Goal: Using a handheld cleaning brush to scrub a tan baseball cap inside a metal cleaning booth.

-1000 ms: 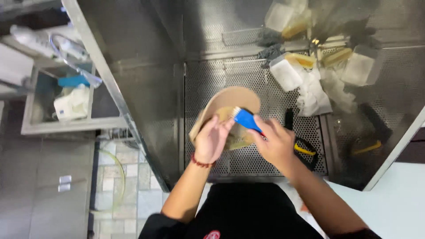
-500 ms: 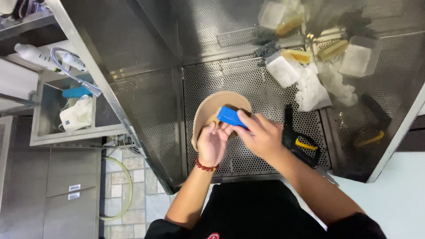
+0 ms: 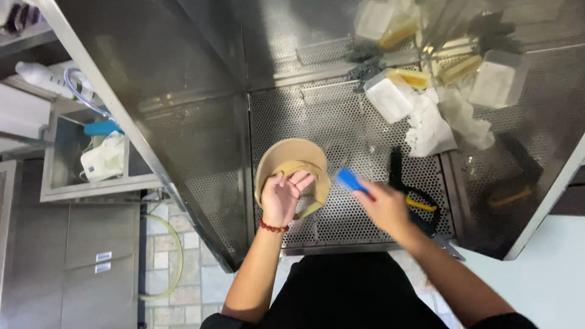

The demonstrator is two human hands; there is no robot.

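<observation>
My left hand (image 3: 283, 196) holds a round tan bowl (image 3: 291, 159) by its near rim, fingers curled inside it, over a perforated steel work surface (image 3: 341, 122). A red bead bracelet sits on that wrist. My right hand (image 3: 384, 207) is to the right of the bowl, gripping a small blue scraper-like tool (image 3: 350, 180) whose tip points toward the bowl but stays apart from it.
A black tool with yellow grip (image 3: 414, 201) lies just right of my right hand. White tissue (image 3: 429, 128), clear plastic boxes (image 3: 390, 97) and yellow items crowd the back right. Slanted steel panels (image 3: 183, 122) wall the left; a shelf with white bottles (image 3: 103, 159) stands beyond.
My right hand has drawn the blue tool out of the bowl and moved it to the right. My left hand keeps hold of the bowl.
</observation>
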